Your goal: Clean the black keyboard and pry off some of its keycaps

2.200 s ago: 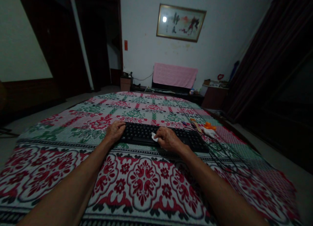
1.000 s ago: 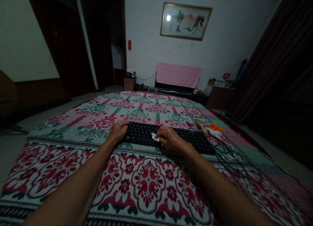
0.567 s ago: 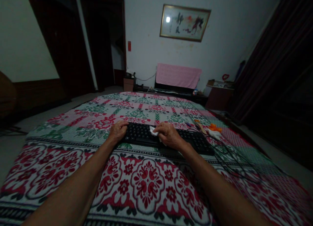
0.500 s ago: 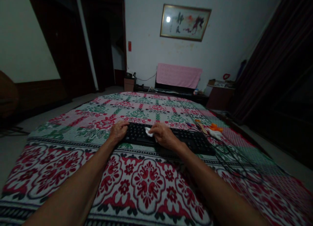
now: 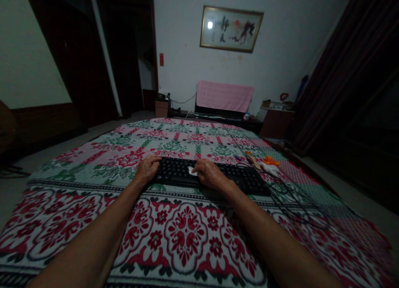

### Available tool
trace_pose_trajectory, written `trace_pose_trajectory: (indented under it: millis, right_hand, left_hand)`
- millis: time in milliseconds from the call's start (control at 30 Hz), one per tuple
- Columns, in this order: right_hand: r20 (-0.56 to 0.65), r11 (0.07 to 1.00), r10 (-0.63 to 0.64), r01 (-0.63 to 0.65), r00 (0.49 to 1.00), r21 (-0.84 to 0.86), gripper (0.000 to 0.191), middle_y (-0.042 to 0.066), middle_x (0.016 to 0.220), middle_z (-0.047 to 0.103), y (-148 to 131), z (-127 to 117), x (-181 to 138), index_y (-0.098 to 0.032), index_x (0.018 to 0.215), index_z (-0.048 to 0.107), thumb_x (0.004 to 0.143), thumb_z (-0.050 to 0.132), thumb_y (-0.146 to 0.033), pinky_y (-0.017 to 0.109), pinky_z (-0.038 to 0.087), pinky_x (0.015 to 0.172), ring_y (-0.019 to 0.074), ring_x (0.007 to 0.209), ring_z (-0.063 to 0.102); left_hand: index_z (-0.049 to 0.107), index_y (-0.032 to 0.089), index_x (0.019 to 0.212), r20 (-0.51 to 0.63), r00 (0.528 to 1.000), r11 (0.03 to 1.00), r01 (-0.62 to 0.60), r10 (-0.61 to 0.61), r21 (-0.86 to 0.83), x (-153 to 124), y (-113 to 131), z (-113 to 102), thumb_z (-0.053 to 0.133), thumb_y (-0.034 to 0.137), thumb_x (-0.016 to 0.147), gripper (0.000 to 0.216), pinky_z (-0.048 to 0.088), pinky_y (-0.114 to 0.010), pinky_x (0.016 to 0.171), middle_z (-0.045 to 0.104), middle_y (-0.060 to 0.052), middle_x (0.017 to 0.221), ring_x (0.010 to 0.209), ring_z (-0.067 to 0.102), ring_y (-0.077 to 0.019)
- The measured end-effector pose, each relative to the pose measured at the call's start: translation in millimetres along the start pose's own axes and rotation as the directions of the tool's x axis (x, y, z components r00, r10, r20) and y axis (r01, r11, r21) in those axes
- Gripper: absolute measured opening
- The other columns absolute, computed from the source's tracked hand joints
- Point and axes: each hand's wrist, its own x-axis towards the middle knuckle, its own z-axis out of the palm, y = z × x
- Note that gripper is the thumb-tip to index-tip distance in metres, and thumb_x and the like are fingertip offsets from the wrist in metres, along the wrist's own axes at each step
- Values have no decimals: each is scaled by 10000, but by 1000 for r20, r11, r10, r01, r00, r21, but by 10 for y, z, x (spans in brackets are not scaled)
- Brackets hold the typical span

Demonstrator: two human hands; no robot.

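The white scrap [image 5: 192, 171], cloth or tissue, is sitting slightly farther right than half a second ago, so it is covering different keys of the black keyboard [image 5: 240, 176] mid-frame. The right hand [image 5: 207, 172] is pinching it; the left hand [image 5: 148, 169], well apart, is keeping to the keyboard's left end, and whether it is gripping I cannot tell. The scrap is looking soft and crumpled, the keyboard long and flat, the floral cover [image 5: 186, 234] below thickly woven.
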Motion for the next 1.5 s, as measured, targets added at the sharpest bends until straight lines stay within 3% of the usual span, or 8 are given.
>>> trace_pose_trajectory:
  millis: [233,433,667,867,1033,1133,1267,1500]
  right_hand:
    - [-14,985,170,-170,985,7,277,49,777,629,291,-188,-198,-167,789,711,671,500,-33,258,424,713,154,735,553]
    - [-146,999,52,-49,988,23,332,82,961,596,217,-19,22,-153,947,675,738,460,-11,269,410,811,159,894,531]
    - [0,984,159,-158,987,-78,314,84,917,576,148,61,166,-172,971,683,794,442,-76,260,399,780,168,866,518]
    - [-29,956,270,-271,962,-110,271,78,853,584,326,-46,-26,-167,879,696,775,459,-85,272,393,782,174,855,513]
    - [-117,1000,24,-23,993,9,297,74,916,586,11,-17,100,-162,896,680,749,461,-26,283,394,788,163,860,508]
    - [-75,987,-153,156,985,46,307,65,944,582,-283,78,236,-179,930,670,752,471,-29,273,385,801,162,894,496]
    - [-2,986,-163,163,987,29,281,59,959,576,-465,167,291,-206,931,679,773,489,-72,271,384,769,162,857,496]
    - [26,997,-70,70,997,28,263,59,846,591,-249,83,149,-173,844,700,721,505,-48,263,397,767,160,821,521]
  left_hand:
    - [717,200,813,-12,1000,1000,13,-13,-5,13,9,4,447,254,666,312,413,-341,961,676,-38,1002,998,584,-225]
    - [719,204,799,-12,1000,1000,23,-23,-16,13,28,-1,454,247,652,306,402,-342,973,679,-33,1007,1003,581,-226]
    - [717,173,824,-2,998,997,60,-60,-46,11,36,-8,453,252,660,321,388,-323,978,672,-60,1032,1024,577,-224]
    - [707,209,886,10,988,984,153,-153,-92,4,20,-46,483,239,652,325,439,-291,901,699,-12,956,964,606,-198]
    - [704,203,926,8,972,966,234,-234,-108,-10,29,-68,492,233,656,344,472,-289,824,713,-13,879,874,633,-200]
    - [708,209,918,20,969,962,248,-248,-113,-15,49,-82,500,234,650,341,477,-291,807,716,-8,850,847,637,-202]
    - [706,204,931,43,969,961,247,-244,-123,-17,67,-98,493,242,647,357,477,-293,798,716,-8,828,830,637,-203]
    - [704,180,944,51,961,950,276,-272,-148,-30,78,-101,498,261,628,386,481,-308,755,713,-32,832,804,632,-221]
